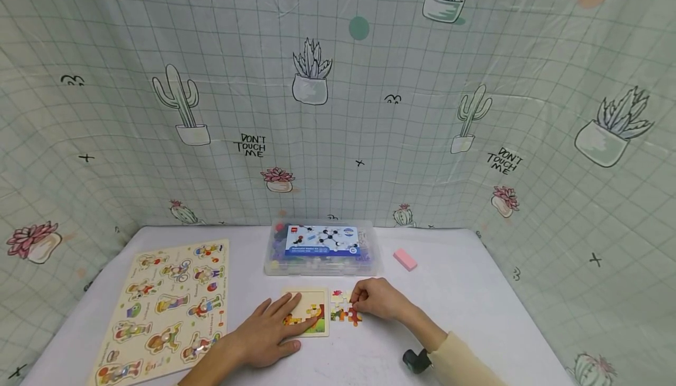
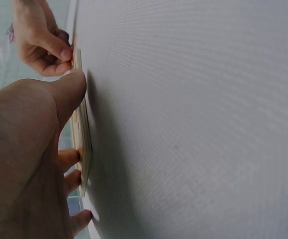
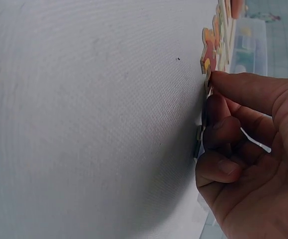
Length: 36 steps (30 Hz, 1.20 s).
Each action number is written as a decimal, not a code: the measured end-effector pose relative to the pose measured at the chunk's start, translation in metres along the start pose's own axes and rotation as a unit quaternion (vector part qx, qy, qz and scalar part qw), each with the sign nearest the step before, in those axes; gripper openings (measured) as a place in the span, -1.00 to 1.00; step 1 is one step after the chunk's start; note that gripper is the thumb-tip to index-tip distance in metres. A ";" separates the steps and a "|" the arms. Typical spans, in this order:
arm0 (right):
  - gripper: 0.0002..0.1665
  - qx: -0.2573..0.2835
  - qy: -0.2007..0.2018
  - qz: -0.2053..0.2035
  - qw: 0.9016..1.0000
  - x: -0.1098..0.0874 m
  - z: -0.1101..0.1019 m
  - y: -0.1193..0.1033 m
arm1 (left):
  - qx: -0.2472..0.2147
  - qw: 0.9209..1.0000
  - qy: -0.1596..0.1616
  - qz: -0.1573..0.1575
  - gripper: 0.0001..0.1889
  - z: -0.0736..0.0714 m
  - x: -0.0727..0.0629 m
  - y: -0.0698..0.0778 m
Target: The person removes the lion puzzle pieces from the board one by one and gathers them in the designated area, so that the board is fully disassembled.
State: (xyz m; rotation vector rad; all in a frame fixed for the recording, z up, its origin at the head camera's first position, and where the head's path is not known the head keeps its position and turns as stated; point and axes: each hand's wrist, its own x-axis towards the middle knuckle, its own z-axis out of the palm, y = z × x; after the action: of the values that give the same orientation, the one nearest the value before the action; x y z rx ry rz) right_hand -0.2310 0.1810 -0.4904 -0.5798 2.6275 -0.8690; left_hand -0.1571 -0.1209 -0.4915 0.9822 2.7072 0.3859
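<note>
My left hand [image 1: 268, 332] lies with spread fingers across a small wooden puzzle tray [image 1: 327, 310]. Colourful pieces fill part of it, partly covered by the fingers; bare wood shows higher up. Just right of the tray is a group of loose jigsaw pieces [image 1: 337, 314] on the table. Over their right edge my right hand [image 1: 382, 299] pinches a puzzle piece between thumb and curled fingers, most of it hidden. In the right wrist view, the thumb [image 3: 243, 89] meets the piece low over the cloth, close to a red and orange jigsaw piece [image 3: 209, 57].
A large wooden picture board [image 1: 158, 315] lies at the left. Behind the tray stands a clear plastic molecular model kit box [image 1: 322, 245]. A pink eraser-like block [image 1: 405, 259] lies to its right, and a dark object [image 1: 416, 361] is beside the right sleeve.
</note>
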 end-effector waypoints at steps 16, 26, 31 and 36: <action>-0.91 -0.018 0.007 -0.031 0.999 0.002 -0.003 -0.004 | -0.006 1.000 0.007 0.011 -0.47 0.000 0.002 -0.002; -0.96 0.008 -0.013 -0.072 0.997 0.010 0.005 -0.027 | 0.011 0.999 0.027 0.031 -0.47 0.001 0.002 0.000; -0.88 0.007 -0.030 -0.075 0.997 0.017 0.014 -0.041 | 0.014 0.999 0.023 0.027 -0.48 0.001 0.002 0.000; -0.79 -0.023 -0.036 -0.099 0.994 0.024 0.022 -0.050 | 0.012 0.999 0.019 0.027 -0.48 0.000 0.001 0.002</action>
State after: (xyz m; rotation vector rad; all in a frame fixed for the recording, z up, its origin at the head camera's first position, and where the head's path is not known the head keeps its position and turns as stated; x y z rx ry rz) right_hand -0.2289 0.1224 -0.4800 -0.8801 2.5632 -0.8282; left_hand -0.1571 -0.1187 -0.4911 1.0661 2.7309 0.3876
